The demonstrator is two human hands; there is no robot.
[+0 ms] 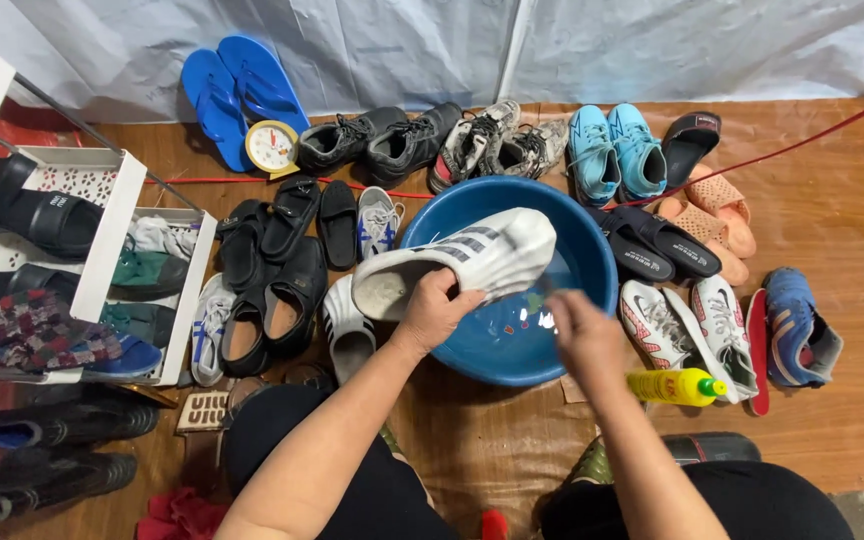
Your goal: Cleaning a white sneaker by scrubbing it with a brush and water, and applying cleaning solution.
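Here, the left hand (435, 305) clasps a white shoe (462, 262) with dark stripes, fingers wrapped over its side near the heel end. The shoe is held on its side across the near-left rim of a blue basin (592, 250), toe pointing over the water.

The right hand (580, 325) is over the basin, just beside the shoe's toe. It is motion-blurred; fingers look closed around something small and dark, perhaps a brush, but I cannot tell for sure.

Handling, as a judgement: the shoe looks light, with a soft fabric upper and a stiffer rubber sole. Wet, it would be slippery on the sole and sag at the upper. Best hold seems to be where the left hand has it now, across heel and midfoot, thumb against the sole for a firm brace. The toe would flex if gripped alone.

Around: a yellow bottle (674, 386) with green cap lies on the floor just right of the basin. Many pairs of shoes and sandals ring the basin. A small clock (271, 147) stands by blue flip-flops (237, 85). A white rack (102, 240) with more footwear is at left.
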